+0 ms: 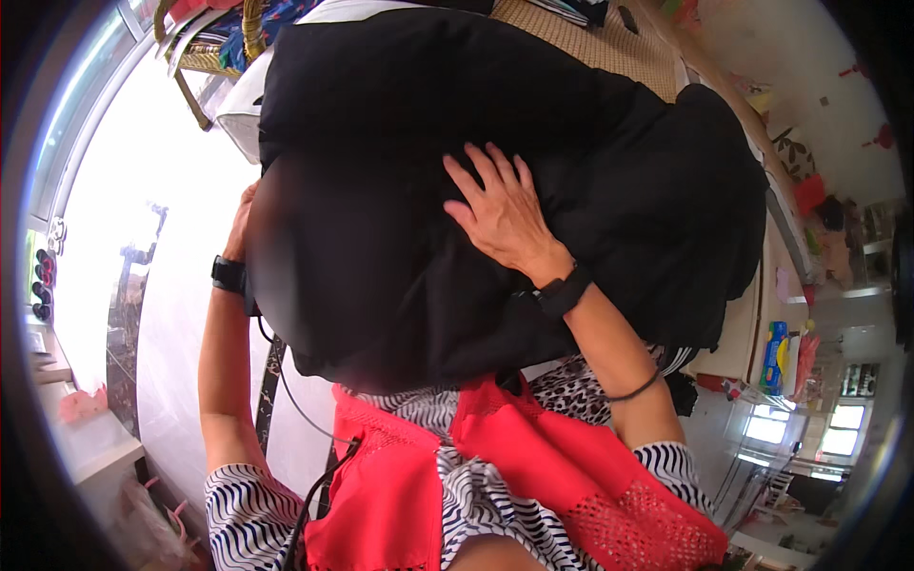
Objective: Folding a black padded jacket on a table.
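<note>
A large piece of black fabric, perhaps a padded garment [443, 93], spreads before me over a surface and reaches down to my lap. My right hand [500, 214] lies on it near the middle, palm down with the fingers apart. At the fabric's left edge is my left hand [246, 214]; its fingers are mostly hidden behind the cloth, so its grip is not clear. Each wrist wears a black band, and a thin cable runs from the left one.
A wicker chair [193, 61] with cloth items stands at the upper left. A woven mat [557, 39] shows beyond the fabric. On the right, a blue and yellow package [775, 357] is beside a pale surface. Several shoes [44, 285] are at the far left.
</note>
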`<state>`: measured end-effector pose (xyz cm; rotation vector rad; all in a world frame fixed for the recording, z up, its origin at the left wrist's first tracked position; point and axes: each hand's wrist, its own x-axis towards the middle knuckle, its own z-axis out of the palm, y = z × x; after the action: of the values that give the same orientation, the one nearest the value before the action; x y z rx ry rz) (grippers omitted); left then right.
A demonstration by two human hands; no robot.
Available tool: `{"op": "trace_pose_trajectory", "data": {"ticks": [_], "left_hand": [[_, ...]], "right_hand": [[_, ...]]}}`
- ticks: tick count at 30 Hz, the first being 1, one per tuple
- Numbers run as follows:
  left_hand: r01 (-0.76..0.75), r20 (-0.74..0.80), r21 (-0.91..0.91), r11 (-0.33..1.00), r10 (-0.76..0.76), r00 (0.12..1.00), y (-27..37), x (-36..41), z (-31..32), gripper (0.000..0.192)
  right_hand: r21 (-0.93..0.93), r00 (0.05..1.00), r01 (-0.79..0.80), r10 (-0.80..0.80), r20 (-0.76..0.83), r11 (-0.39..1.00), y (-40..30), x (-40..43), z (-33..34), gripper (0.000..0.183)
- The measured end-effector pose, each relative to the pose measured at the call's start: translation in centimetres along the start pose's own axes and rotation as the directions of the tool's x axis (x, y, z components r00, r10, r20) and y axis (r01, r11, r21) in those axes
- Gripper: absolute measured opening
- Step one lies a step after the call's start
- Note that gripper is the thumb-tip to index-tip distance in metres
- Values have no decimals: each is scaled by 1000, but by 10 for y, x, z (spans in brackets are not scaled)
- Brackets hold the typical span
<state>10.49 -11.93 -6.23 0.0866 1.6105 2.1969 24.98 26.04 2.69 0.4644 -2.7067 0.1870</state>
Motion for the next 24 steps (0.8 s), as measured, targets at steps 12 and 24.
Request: {"op": "trace_pose_trajectory", "data": {"ticks": [12, 24], "left_hand": [[-55, 92, -16, 998, 56, 994, 36, 6, 19, 41], [-125, 165, 261, 957, 84, 983, 99, 32, 31, 39]], "right_hand": [[208, 988, -149, 136, 75, 967, 19, -19, -18, 58], [-241, 737, -554, 604, 304, 797, 235, -54, -229, 91]]}}
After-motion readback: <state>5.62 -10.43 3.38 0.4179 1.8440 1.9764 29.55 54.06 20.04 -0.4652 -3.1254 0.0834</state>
